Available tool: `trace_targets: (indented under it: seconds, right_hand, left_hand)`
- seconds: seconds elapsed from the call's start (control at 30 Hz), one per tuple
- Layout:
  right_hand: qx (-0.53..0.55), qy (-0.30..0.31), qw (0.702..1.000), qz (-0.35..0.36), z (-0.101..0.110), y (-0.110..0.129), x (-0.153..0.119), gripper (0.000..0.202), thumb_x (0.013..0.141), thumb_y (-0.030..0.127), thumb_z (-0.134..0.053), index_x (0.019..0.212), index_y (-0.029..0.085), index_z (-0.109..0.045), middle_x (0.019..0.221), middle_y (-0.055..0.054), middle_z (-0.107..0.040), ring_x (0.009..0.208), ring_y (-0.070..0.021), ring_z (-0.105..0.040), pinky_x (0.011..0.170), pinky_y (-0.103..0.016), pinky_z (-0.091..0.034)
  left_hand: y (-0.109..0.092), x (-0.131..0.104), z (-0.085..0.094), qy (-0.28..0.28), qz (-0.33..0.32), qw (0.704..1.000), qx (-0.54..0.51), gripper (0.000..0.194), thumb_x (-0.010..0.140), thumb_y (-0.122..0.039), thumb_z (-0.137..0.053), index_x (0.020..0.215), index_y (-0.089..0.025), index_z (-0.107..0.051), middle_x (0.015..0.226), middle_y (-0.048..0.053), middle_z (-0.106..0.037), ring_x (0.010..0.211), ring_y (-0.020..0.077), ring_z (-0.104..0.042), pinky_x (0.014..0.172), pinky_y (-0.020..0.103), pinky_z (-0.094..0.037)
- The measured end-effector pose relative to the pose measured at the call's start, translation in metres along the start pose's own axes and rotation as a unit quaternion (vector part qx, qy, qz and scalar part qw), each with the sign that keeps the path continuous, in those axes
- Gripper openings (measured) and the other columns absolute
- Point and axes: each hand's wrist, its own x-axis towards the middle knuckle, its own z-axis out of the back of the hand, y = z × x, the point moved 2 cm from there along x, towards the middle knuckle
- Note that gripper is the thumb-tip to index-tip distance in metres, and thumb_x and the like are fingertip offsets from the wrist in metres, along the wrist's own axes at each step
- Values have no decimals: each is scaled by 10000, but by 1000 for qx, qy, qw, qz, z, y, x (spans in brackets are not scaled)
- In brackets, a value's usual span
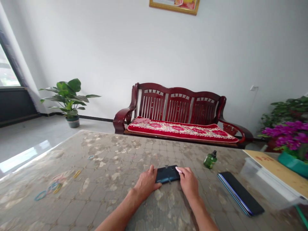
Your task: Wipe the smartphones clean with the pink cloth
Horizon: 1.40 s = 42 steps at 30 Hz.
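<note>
A dark phone (166,175) lies on the patterned tablecloth in front of me, its long side running left to right. My left hand (146,179) grips its left end, thumb on the near side and fingers on the far side. At the other end, my right hand (189,181) pinches a small pale pinkish-white piece (178,169) against the phone's upper right corner. What that piece is I cannot make out. Right of my right hand stands a green bottle (210,159) with a black cap. Further right rests a dark flat case-like object (240,193) with a shiny blue edge.
Several coloured bands (51,187) lie on the tablecloth (101,192) at the left. A clear plastic box (258,183) with a tan board (276,168) on top stands at the right, beside purple flowers (288,136) in a teal pot. Beyond the table is a wooden bench (179,106).
</note>
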Motion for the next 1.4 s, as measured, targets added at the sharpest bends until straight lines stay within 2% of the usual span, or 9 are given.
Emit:
trace_targets:
  seconds: [0.23,0.4,0.57,0.77,0.87,1.03,1.2,1.4]
  right_hand:
    - [101,-19,994,-36,-8,1,0,331,865,281,-453,1010,254,-750,968,-59,-699,905,-199,-648,782,-286,-478]
    - [188,-54,978,-71,-10,-6,5,368,845,395,-478,1001,202,-749,978,-92,-713,899,-219,-646,832,-324,-495]
    - [230,-65,967,-88,-1,-1,9,398,837,485,-515,972,192,-748,962,-96,-720,877,-219,-650,816,-318,-500]
    - [229,-78,966,-94,8,4,14,401,842,528,-537,954,205,-747,945,-83,-722,859,-212,-649,795,-302,-502]
    - [211,-93,971,-70,11,6,15,394,894,498,-488,978,204,-736,945,-84,-705,878,-209,-631,807,-300,-494]
    - [62,-128,988,53,23,17,9,318,974,318,-428,1071,249,-723,957,-75,-670,931,-211,-554,880,-322,-420]
    - [-54,-97,990,83,24,31,4,278,966,207,-465,1066,263,-719,970,-67,-664,893,-213,-513,841,-330,-375]
    - [-43,-48,988,140,7,73,-2,223,950,171,-517,1014,269,-707,993,-39,-663,911,-197,-538,827,-314,-384]
  left_hand:
    - [-2,3,-3,3,-1,1000,21,430,911,-462,-555,1208,-150,-566,1179,154,-563,931,292,-672,773,371,-547]
    - [0,5,5,13,-11,999,29,377,969,-458,-467,1143,-158,-614,1086,155,-621,931,282,-673,812,377,-535]
    - [3,3,17,22,-68,996,49,348,1023,-395,-386,1050,-163,-644,971,119,-687,897,267,-688,791,352,-535]
    - [11,7,13,-9,-81,997,2,331,1038,-387,-358,993,-197,-625,970,80,-705,892,216,-684,781,280,-505]
    - [15,12,10,-22,-73,997,-15,314,1034,-383,-360,995,-213,-620,948,63,-706,874,217,-680,767,284,-493]
    - [20,19,7,-36,-75,996,-32,312,1032,-360,-339,1006,-221,-617,934,41,-699,855,208,-677,739,273,-469]
    - [22,20,7,-40,-88,994,-46,270,1036,-330,-354,1041,-227,-604,961,31,-702,858,196,-677,728,260,-456]
    - [19,18,11,-44,-103,993,-48,207,1028,-272,-382,1026,-228,-585,962,9,-702,859,166,-673,706,218,-445]
